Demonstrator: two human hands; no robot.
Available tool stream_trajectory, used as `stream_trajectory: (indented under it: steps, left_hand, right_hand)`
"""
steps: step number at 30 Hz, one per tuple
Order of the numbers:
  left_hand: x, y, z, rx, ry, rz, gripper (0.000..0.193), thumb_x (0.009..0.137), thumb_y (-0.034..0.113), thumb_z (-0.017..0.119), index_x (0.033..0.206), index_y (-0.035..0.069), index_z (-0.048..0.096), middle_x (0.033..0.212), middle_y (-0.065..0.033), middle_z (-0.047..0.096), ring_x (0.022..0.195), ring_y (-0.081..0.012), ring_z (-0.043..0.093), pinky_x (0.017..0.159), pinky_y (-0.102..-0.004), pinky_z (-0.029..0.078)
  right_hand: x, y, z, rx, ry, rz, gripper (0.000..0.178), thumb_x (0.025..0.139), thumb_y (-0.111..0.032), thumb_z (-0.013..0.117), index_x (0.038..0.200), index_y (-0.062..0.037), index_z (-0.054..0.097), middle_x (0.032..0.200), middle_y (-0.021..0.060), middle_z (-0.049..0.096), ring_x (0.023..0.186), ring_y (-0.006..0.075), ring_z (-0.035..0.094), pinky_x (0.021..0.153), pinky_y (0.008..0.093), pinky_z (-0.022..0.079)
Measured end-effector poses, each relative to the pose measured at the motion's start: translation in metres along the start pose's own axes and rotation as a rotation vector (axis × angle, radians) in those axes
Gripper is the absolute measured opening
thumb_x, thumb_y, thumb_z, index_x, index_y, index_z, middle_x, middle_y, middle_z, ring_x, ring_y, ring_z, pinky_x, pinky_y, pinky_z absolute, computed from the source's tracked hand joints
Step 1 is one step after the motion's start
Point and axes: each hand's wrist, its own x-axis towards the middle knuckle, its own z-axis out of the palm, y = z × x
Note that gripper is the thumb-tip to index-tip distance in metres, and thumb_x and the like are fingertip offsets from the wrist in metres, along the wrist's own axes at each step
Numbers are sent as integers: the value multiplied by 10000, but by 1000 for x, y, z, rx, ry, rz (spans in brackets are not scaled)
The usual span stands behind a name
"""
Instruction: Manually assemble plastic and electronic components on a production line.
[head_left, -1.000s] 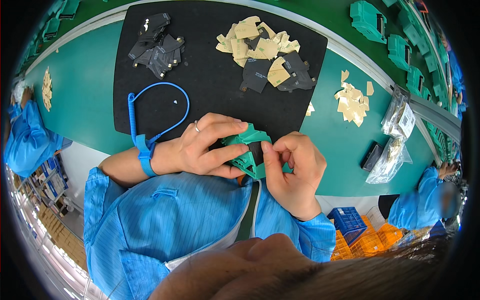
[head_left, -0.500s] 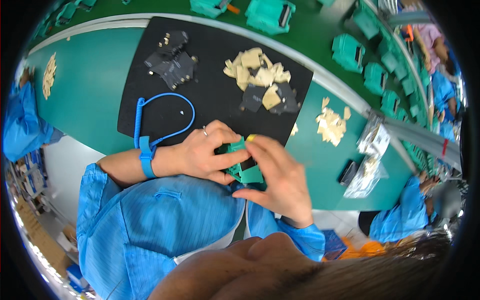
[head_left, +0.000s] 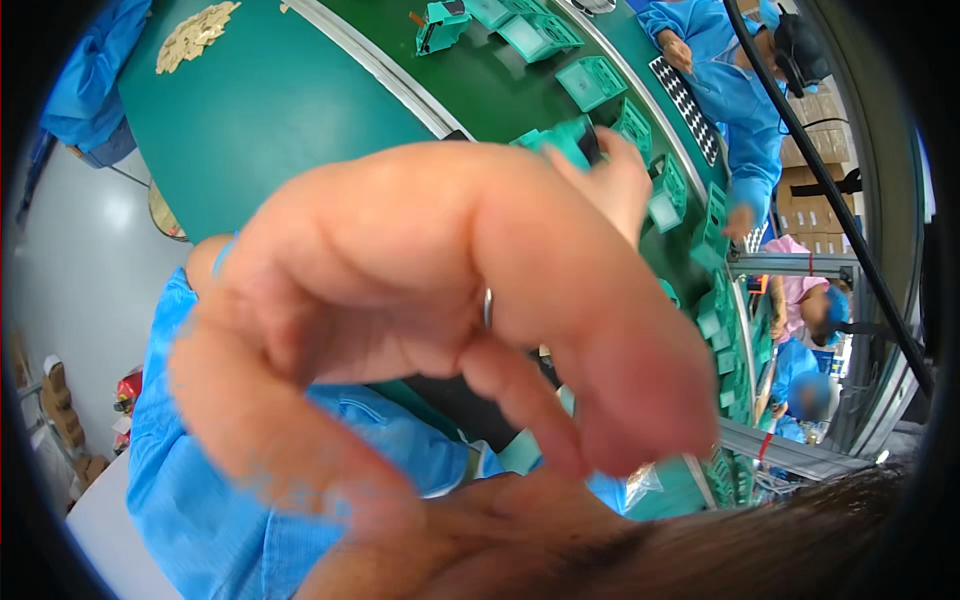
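My left hand (head_left: 430,215), with a ring on one finger, is raised very close and fills the middle of the view. Its fingers curve forward, the thumb stands apart from them, and nothing shows between them. Beyond it, my right hand (head_left: 620,185) reaches out over the dark green conveyor belt. Its fingers close on a green plastic housing (head_left: 555,142) with a dark part at one end. Only part of that grip shows, since my left hand covers the wrist and forearm. Most of the black mat (head_left: 460,402) is hidden behind my left hand.
More green housings (head_left: 590,82) stand along the belt. A metal rail (head_left: 370,62) borders the green table (head_left: 260,110), where cream-coloured scraps (head_left: 195,38) lie at the far left. Across the belt are co-workers in blue (head_left: 735,95) and a black cable (head_left: 820,170).
Both hands have left the spot over the mat's near edge. My left hand has risen close in front; my right has moved out to the belt with a green housing. The view has turned.
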Motion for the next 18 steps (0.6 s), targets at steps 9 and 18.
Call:
stream_trajectory:
  steps: [9,18]
  left_hand:
    - [-1,18,29,104,393,94,118,808,-1,614,695,6,583,852,-194,579,743,-286,616,673,-307,563]
    - [5,8,3,119,271,101,150,812,-11,600,667,2,566,795,-151,588,660,-238,597,633,-254,552]
  right_hand:
    - [80,-9,109,-146,-303,309,707,624,-445,735,1063,62,509,1082,234,525,919,379,602,764,442,503]
    - [-20,36,6,-120,-113,25,575,743,-347,685,1178,-30,483,1128,177,489,896,353,594,730,426,494]
